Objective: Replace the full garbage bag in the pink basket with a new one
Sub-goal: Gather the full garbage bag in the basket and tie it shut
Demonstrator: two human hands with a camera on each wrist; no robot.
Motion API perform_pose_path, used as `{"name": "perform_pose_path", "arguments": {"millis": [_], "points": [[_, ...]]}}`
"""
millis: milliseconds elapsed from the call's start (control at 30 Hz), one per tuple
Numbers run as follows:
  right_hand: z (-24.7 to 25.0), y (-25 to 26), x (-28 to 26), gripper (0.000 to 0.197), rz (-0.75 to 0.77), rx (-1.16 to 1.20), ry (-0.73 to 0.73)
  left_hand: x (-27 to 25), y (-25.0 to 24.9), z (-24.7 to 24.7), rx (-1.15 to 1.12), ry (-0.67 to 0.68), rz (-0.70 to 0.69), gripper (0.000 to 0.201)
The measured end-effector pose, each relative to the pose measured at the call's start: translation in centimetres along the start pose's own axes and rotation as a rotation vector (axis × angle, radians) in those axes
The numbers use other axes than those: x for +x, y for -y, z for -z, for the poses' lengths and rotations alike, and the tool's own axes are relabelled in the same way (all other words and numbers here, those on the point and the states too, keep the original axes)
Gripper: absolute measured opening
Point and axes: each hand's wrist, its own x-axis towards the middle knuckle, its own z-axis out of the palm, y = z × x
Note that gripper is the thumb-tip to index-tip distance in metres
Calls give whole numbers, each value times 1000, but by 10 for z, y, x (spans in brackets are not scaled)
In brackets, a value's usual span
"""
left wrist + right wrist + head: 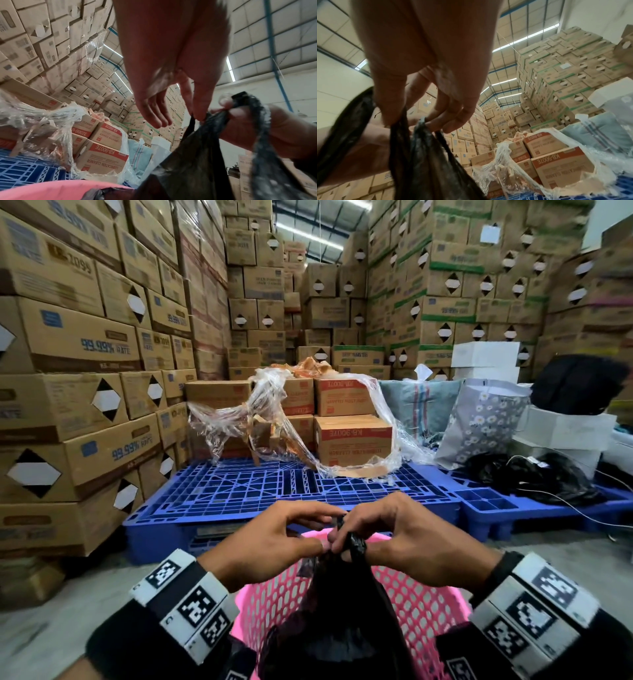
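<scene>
Far to the left of the grip, stacked cardboard boxes (68,344) up to the top of the head view, several with black-and-white diamond labels. Nearer, just left of the pinch, the left hand (274,539) with thumb and forefinger closed on the gathered neck of the black garbage bag (342,604), remaining fingers spread loosely forward, as seen from the left wrist (164,75). At the grip itself, a twisted black strip (354,544) of bag plastic bunched between both sets of fingertips; possibly a knot half formed, though too blurred to tell. Directly beneath the grip, the bag hanging taut down into the pink basket (424,604), mesh wall and rim visible on either side of the plastic. Just right of the pinch, the right hand (407,542), thumb and fingers curled and clamped on the same bag top, confirmed from the right wrist (426,67) with two black folds (419,155) drawn down from the fingertips. Beyond the grip, a blue pallet (274,491) carrying red-labelled boxes (352,440) draped in torn clear wrap (260,419). Farther right of the grip, a floral bag (479,422), white boxes (565,426) and a heap of black plastic (534,477) on the pallet edge.
</scene>
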Motion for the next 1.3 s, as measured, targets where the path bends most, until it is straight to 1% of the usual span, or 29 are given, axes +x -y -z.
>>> {"name": "perform_pose_path", "arguments": {"millis": [167, 233, 333, 400, 467, 533, 567, 633, 733, 800, 866, 933, 966, 1000, 1033, 1066, 1100, 1133, 1200, 1233, 1300], "points": [[6, 2, -2, 8, -35, 59, 98, 0, 7, -4, 15, 73, -37, 12], [10, 1, -2, 9, -59, 39, 126, -1, 8, -6, 50, 70, -54, 10], [21, -5, -5, 9, -113, -67, 178, -3, 13, 2, 135, 31, -66, 3], [31, -8, -10, 8, -196, -46, 216, -6, 15, 11, 133, 44, -10, 5], [39, -10, -16, 11, -273, 31, 243, -10, 16, 20, 85, 78, 90, 8], [43, -10, -21, 13, -322, 95, 270, -15, 19, 23, 31, 83, 170, 13], [42, -10, -22, 16, -337, 104, 273, -17, 21, 23, 30, 70, 179, 16], [37, -11, -20, 20, -346, 68, 230, -18, 26, 20, 81, 36, 163, 20], [31, -16, -16, 21, -314, 61, 93, -18, 30, 20, 180, -20, 155, 22], [33, -18, -14, 20, -287, 85, 13, -18, 30, 23, 188, -24, 118, 20], [35, -16, -15, 19, -269, 113, -40, -20, 32, 24, 290, 47, 106, 17], [33, -12, -17, 20, -273, 180, -30, -22, 36, 25, 474, 162, 135, 8], [32, -11, -17, 20, -281, 208, -16, -23, 38, 27, 563, 213, 154, 13], [31, -10, -18, 19, -289, 223, -6, -24, 40, 29, 648, 248, 176, 24], [31, -9, -18, 19, -295, 223, -3, -24, 40, 30, 684, 250, 199, 30], [31, -9, -18, 20, -295, 214, -6, -24, 39, 30, 667, 230, 223, 33], [30, -8, -17, 21, -288, 197, -17, -24, 37, 29, 539, 194, 258, 33], [28, -6, -16, 22, -270, 179, -27, -23, 36, 27, 324, 149, 301, 33], [19, -2, -11, 22, -223, 157, -13, -16, 31, 20, -148, 46, 342, 31], [13, -1, -8, 21, -205, 155, 14, -12, 28, 14, -313, 10, 343, 29], [0, 1, -2, 21, -188, 154, 68, -5, 19, 0, -500, -13, 309, 24]]}}
